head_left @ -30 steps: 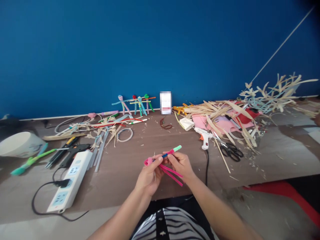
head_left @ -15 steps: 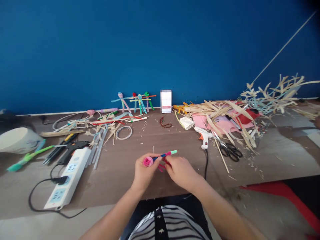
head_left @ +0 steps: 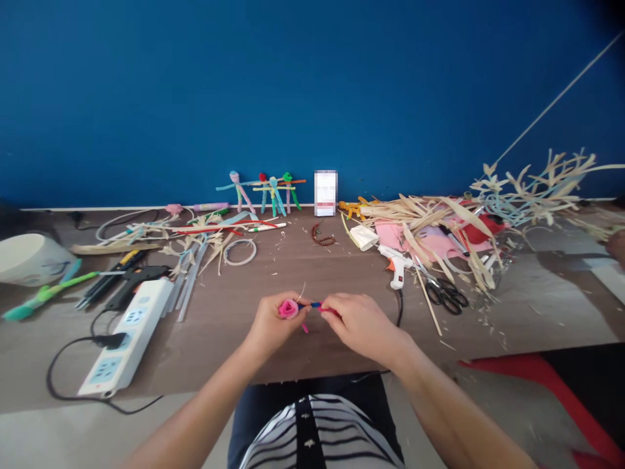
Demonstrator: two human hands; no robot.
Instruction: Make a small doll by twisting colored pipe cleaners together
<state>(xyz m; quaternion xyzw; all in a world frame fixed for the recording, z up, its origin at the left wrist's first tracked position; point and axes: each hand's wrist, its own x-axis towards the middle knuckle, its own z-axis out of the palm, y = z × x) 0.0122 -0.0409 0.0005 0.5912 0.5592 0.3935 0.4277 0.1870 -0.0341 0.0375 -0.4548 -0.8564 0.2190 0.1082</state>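
Over the front of the table, my left hand (head_left: 269, 326) is closed round a small pipe-cleaner figure with a pink coiled head (head_left: 288, 309). A dark blue stretch (head_left: 316, 305) of the figure shows between my two hands. My right hand (head_left: 354, 322) pinches its pink end, and the fingers hide most of that part. One pink pipe-cleaner piece (head_left: 305, 327) hangs below my left fingers. Similar pipe-cleaner figures (head_left: 274, 195) stand against the blue wall at the back.
At left lie a white power strip (head_left: 129, 335), a black glue gun (head_left: 134, 286) and a white tub (head_left: 34, 259). On the right are a white glue gun (head_left: 398, 266), black scissors (head_left: 446, 296) and piled pale strips (head_left: 415, 213). A phone (head_left: 325, 193) leans on the wall.
My right hand has shifted along the figure and now covers its pale green tip. The hanging pink piece now sits further left, below my left fingers. The view has shifted slightly.
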